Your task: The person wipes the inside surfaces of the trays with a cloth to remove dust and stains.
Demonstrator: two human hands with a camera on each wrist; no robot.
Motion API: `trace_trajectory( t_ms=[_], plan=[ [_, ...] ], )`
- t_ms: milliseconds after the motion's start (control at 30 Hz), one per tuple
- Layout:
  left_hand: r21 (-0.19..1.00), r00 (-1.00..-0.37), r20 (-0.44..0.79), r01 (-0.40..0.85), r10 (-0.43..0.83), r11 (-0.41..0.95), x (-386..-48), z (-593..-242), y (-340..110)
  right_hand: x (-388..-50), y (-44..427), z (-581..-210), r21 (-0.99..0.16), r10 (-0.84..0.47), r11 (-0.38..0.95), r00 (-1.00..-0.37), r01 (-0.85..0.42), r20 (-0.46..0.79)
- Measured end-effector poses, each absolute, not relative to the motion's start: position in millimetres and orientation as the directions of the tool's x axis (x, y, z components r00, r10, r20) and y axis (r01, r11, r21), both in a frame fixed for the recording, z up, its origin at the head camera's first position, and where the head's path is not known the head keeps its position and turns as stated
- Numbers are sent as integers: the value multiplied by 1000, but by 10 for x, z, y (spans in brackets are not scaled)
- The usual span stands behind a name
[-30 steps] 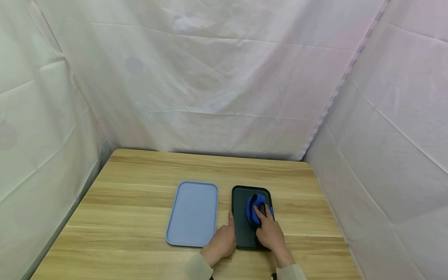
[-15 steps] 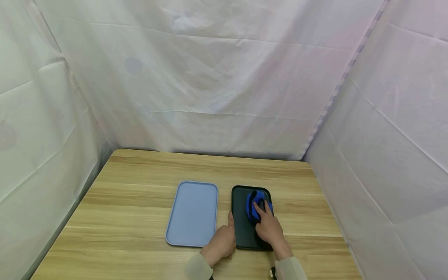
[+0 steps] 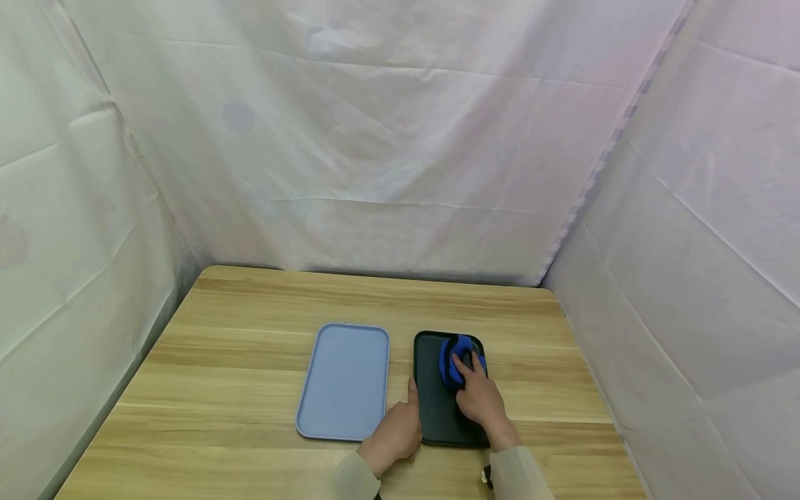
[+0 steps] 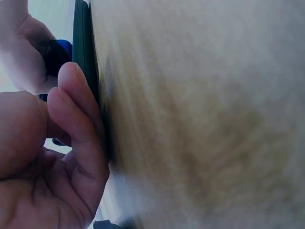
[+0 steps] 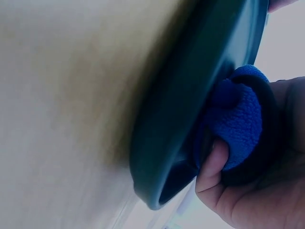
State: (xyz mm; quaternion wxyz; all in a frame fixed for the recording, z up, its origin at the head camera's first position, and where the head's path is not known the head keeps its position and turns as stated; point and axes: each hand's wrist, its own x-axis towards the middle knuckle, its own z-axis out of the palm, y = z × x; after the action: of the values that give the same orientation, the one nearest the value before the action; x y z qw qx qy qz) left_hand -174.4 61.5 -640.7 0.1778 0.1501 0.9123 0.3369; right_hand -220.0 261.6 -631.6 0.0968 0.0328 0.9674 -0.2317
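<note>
A dark green tray (image 3: 437,417) lies on the wooden table. My left hand (image 3: 398,429) holds its near left edge, the index finger stretched along the rim; in the left wrist view the other fingers (image 4: 78,124) are curled against the tray's side. My right hand (image 3: 482,404) presses a bunched blue cloth (image 3: 446,361) with black edging onto the upper right part of the tray. Seen from the right wrist, the thumb is bent onto the fuzzy blue cloth (image 5: 238,121). Part of the cloth is hidden under the right hand.
A light blue tray (image 3: 345,382) lies to the left of the green one, with a strip of wooden table (image 3: 219,368) around both. White hanging sheets (image 3: 375,167) enclose the table at the back and on both sides.
My right hand has slid the blue cloth forward, toward the far edge of the green tray. The left hand and both trays have stayed in place.
</note>
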Motion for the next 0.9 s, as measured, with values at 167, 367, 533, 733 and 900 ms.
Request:
trace_trajectory(
  t_ms=[167, 367, 533, 733, 900],
  plan=[
    [664, -890, -226, 157, 396, 732, -1746, -6414, 615, -2267, 2626, -6308, -442, 7, 891, -978, 100, -207],
    [653, -887, -232, 163, 400, 739, -1752, -6422, 617, -2342, 2653, -6294, -459, -6, 884, -981, 86, -195],
    [656, -887, -232, 161, 400, 738, -1751, -6425, 614, -2397, 2676, -6278, -461, -17, 884, -978, 82, -208],
    [667, -884, -242, 148, 400, 731, -1755, -6415, 611, -2450, 2707, -6293, -441, -23, 895, -979, 71, -204],
    [658, -887, -234, 156, 397, 737, -1758, -6435, 606, -2478, 2679, -6329, -448, -18, 891, -980, 74, -198]
  ],
)
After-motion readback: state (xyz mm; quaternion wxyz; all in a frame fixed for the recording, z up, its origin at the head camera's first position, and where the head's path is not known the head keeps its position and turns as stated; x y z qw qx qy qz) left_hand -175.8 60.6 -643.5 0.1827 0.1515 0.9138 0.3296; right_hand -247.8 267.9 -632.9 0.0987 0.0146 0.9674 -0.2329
